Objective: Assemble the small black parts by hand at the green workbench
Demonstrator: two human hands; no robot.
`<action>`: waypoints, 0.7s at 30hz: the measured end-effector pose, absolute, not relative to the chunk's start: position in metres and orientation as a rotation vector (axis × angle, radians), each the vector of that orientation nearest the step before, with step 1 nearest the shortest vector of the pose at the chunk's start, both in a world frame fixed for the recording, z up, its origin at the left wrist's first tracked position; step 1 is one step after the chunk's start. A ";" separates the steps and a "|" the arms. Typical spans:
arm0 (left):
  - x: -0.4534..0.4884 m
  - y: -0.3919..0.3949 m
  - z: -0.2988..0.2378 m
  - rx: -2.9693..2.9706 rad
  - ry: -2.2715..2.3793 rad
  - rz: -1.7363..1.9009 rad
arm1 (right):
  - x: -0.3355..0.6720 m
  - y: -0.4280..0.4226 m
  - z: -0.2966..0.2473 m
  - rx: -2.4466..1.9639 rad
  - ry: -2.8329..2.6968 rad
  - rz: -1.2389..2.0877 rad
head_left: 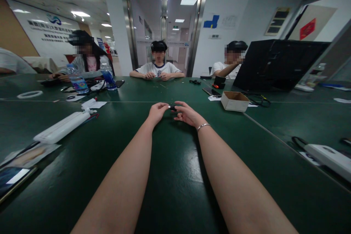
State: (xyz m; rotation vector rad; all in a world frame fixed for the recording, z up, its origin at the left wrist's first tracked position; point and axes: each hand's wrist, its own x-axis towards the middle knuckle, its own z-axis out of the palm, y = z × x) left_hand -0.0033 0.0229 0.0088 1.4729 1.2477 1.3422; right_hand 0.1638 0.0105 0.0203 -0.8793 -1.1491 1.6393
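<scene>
Both arms reach forward over the green table [170,161]. Between the hands is a small black stick [172,108] with a bright, metal-looking end, like a USB stick; it is too small to be sure of its kind. My left hand [158,112] pinches the bright end between thumb and fingertips. At the black end, my right hand [189,114] has its thumb and index finger closed on the stick, its other fingers curled below. A silver bracelet [203,126] circles the right wrist. The hands are held just over the tabletop.
A cardboard box [234,101] and a black monitor [276,64] stand to the right. On the left are a white power strip [64,127], water bottles [78,78], a white ring [30,94] and a phone [15,181]. Three people in headsets sit across the table.
</scene>
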 end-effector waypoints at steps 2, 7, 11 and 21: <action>-0.003 0.023 0.008 1.471 1.239 1.344 | 0.164 0.011 0.020 -0.897 -1.159 1.634; -0.005 0.025 0.006 1.476 1.245 1.351 | 0.165 0.013 0.016 -0.839 -1.210 1.635; -0.005 0.025 0.005 1.530 1.249 1.337 | 0.166 0.013 0.015 -0.827 -1.216 1.645; -0.006 0.024 0.004 1.676 1.334 1.293 | 0.163 0.011 0.019 -0.846 -1.142 1.651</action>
